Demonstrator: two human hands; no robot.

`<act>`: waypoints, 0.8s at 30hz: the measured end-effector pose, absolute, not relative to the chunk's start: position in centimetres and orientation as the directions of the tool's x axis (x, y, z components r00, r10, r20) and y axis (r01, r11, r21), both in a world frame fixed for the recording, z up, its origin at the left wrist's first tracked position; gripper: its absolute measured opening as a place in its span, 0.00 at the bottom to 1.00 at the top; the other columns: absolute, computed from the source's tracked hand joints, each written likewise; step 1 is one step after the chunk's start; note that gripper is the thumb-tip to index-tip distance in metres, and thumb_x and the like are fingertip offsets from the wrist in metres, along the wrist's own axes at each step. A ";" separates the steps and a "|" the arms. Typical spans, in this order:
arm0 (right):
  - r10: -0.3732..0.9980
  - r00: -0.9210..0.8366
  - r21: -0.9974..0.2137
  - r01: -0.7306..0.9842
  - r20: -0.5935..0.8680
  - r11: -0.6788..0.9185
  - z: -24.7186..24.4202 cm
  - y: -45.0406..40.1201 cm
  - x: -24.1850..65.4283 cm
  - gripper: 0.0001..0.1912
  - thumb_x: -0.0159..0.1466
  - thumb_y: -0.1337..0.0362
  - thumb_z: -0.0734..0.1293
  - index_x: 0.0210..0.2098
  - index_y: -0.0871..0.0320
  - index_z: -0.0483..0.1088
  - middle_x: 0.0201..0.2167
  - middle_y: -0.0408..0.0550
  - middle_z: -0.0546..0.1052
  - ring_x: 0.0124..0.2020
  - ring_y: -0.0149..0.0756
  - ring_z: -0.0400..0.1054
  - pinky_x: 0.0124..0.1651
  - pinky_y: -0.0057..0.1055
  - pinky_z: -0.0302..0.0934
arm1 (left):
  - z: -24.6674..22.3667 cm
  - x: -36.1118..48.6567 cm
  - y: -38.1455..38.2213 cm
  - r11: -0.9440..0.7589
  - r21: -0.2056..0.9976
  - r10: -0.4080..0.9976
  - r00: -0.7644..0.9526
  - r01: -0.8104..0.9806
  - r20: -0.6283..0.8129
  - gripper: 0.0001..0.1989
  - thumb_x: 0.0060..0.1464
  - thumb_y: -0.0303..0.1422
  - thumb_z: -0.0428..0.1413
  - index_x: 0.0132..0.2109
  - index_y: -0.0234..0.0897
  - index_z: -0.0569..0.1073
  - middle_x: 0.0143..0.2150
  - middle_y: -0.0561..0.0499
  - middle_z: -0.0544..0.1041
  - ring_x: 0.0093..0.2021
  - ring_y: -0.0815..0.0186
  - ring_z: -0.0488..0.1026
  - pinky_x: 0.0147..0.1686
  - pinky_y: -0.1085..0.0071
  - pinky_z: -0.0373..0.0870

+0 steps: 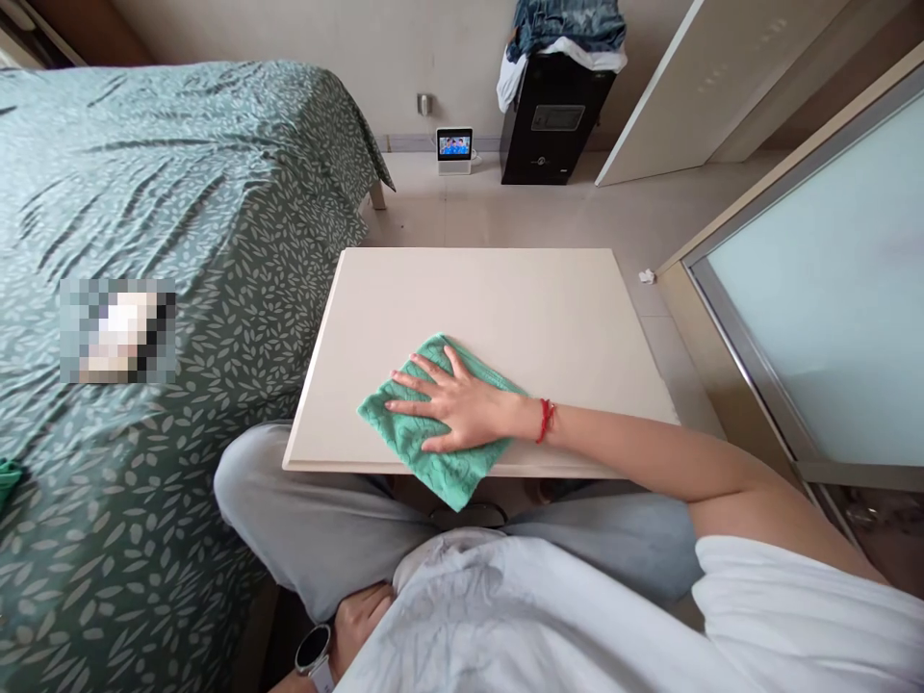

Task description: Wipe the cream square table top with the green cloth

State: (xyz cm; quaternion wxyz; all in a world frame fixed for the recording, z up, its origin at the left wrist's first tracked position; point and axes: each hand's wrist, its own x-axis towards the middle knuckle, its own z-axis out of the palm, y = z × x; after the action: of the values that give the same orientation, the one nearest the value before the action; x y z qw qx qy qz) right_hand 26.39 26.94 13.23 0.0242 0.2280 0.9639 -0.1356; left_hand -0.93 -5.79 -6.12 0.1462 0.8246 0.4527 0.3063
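Observation:
A green cloth (pixel 454 476) lies on the pale tabletop (pixel 498 303), one corner hanging over the near edge. My right hand (pixel 458 404), with a red string bracelet at its wrist, presses flat on the cloth with its fingers spread. Low in my lap is my left hand (pixel 362 616), against my thigh beside the white shirt. A watch (pixel 313 649) is on that wrist. The shirt hides much of those fingers, so I cannot tell how they are held.
At left stands a bed with a leaf-patterned green sheet (pixel 238 289); a blurred-out item (pixel 122 332) lies on it. By the wall are a small screen (pixel 454 144) and a black cabinet (pixel 552 120) topped with jeans (pixel 570 24). A frosted panel (pixel 830 289) borders the right.

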 end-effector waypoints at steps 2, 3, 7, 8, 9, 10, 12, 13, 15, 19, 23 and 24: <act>0.501 -0.858 -0.246 0.513 -0.114 0.823 13.3 30.4 25.3 0.41 0.79 0.44 0.66 0.87 0.44 0.56 0.89 0.54 0.49 0.88 0.70 0.36 0.80 0.86 0.34 | -6.1 -0.9 -5.8 -0.546 0.527 0.837 0.395 0.651 0.380 0.14 0.74 0.24 0.47 0.37 0.43 0.62 0.27 0.57 0.70 0.22 0.69 0.69 0.24 0.70 0.62; 0.556 -0.824 -0.245 0.565 -0.111 0.788 13.4 32.4 24.6 0.41 0.80 0.45 0.65 0.87 0.45 0.54 0.89 0.55 0.48 0.88 0.71 0.35 0.79 0.87 0.32 | -6.2 -0.9 -5.9 -0.542 0.525 0.839 0.391 0.656 0.378 0.14 0.75 0.24 0.47 0.37 0.43 0.62 0.28 0.57 0.70 0.22 0.69 0.69 0.24 0.70 0.62; 0.761 -0.640 -0.281 0.754 -0.111 0.593 13.9 40.5 21.5 0.41 0.81 0.45 0.60 0.88 0.49 0.50 0.90 0.57 0.42 0.88 0.73 0.31 0.79 0.87 0.29 | -6.6 -0.9 -6.3 -0.530 0.511 0.846 0.382 0.677 0.372 0.15 0.75 0.25 0.47 0.36 0.43 0.64 0.28 0.56 0.70 0.22 0.68 0.70 0.24 0.69 0.63; 0.794 -0.597 -0.292 0.784 -0.112 0.548 14.1 42.2 20.9 0.41 0.82 0.45 0.59 0.88 0.50 0.50 0.90 0.57 0.42 0.88 0.73 0.30 0.79 0.87 0.29 | -6.7 -0.9 -6.4 -0.533 0.507 0.844 0.385 0.677 0.374 0.15 0.75 0.25 0.48 0.36 0.42 0.64 0.28 0.56 0.70 0.22 0.68 0.69 0.24 0.68 0.63; 0.822 -0.559 -0.299 0.808 -0.113 0.508 14.3 43.7 20.3 0.41 0.82 0.45 0.58 0.88 0.51 0.50 0.90 0.57 0.41 0.88 0.73 0.30 0.79 0.87 0.29 | -6.8 -0.9 -6.4 -0.535 0.504 0.842 0.386 0.677 0.375 0.15 0.75 0.25 0.48 0.35 0.42 0.64 0.27 0.56 0.69 0.22 0.68 0.69 0.23 0.68 0.63; 0.844 -0.525 -0.304 0.826 -0.112 0.474 14.4 44.9 19.8 0.41 0.82 0.45 0.58 0.88 0.52 0.50 0.90 0.58 0.41 0.88 0.73 0.30 0.79 0.87 0.29 | -6.9 -0.9 -6.5 -0.535 0.503 0.843 0.386 0.678 0.375 0.16 0.75 0.25 0.47 0.35 0.42 0.64 0.27 0.56 0.69 0.22 0.68 0.69 0.23 0.68 0.63; 0.875 -0.473 -0.304 0.852 -0.103 0.425 14.5 46.5 19.1 0.42 0.81 0.46 0.57 0.88 0.54 0.50 0.90 0.59 0.42 0.88 0.75 0.32 0.79 0.86 0.30 | -7.0 -0.9 -6.5 -0.523 0.507 0.850 0.375 0.685 0.369 0.16 0.76 0.26 0.47 0.35 0.42 0.64 0.27 0.56 0.69 0.22 0.68 0.69 0.23 0.68 0.63; 0.884 -0.458 -0.303 0.859 -0.096 0.412 14.4 47.0 18.9 0.42 0.81 0.46 0.57 0.88 0.54 0.50 0.90 0.60 0.43 0.88 0.75 0.33 0.79 0.86 0.30 | -7.0 -0.9 -6.5 -0.515 0.513 0.855 0.366 0.687 0.368 0.17 0.76 0.26 0.46 0.35 0.42 0.64 0.27 0.56 0.70 0.22 0.68 0.69 0.24 0.69 0.63; 0.888 -0.452 -0.296 0.862 -0.082 0.411 14.2 47.2 18.7 0.42 0.81 0.46 0.57 0.88 0.55 0.51 0.90 0.60 0.43 0.88 0.76 0.33 0.80 0.86 0.31 | -7.0 -0.9 -6.5 -0.499 0.525 0.864 0.348 0.689 0.364 0.17 0.76 0.26 0.46 0.35 0.43 0.63 0.27 0.56 0.69 0.22 0.68 0.69 0.24 0.69 0.64; 0.883 -0.464 -0.270 0.861 -0.075 0.430 14.0 45.0 18.5 0.42 0.81 0.46 0.56 0.89 0.56 0.49 0.90 0.61 0.41 0.88 0.75 0.30 0.80 0.86 0.31 | -7.0 -1.0 -6.7 -0.494 0.532 0.868 0.351 0.688 0.352 0.17 0.76 0.26 0.47 0.34 0.43 0.61 0.26 0.56 0.68 0.22 0.69 0.69 0.24 0.70 0.63; 0.810 -0.581 -0.227 0.802 -0.082 0.552 14.0 37.8 18.9 0.43 0.81 0.45 0.59 0.89 0.56 0.49 0.89 0.63 0.42 0.88 0.77 0.33 0.80 0.86 0.34 | -7.0 -1.1 -6.7 -0.496 0.533 0.867 0.354 0.685 0.352 0.17 0.76 0.27 0.47 0.34 0.43 0.62 0.26 0.56 0.68 0.21 0.68 0.69 0.23 0.69 0.63; 0.752 -0.654 -0.213 0.748 -0.078 0.628 13.9 35.4 19.3 0.44 0.81 0.44 0.61 0.88 0.55 0.50 0.89 0.62 0.43 0.88 0.77 0.34 0.80 0.86 0.34 | -7.0 -1.1 -6.6 -0.498 0.538 0.865 0.354 0.680 0.354 0.17 0.76 0.27 0.47 0.34 0.43 0.63 0.26 0.56 0.68 0.21 0.68 0.69 0.22 0.69 0.63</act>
State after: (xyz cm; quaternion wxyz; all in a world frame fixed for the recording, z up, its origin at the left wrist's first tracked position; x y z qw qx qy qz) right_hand 19.30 35.37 13.87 -0.0090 0.4158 0.9023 -0.1137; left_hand -1.09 -6.63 -7.01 0.1508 0.8089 0.4775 0.3081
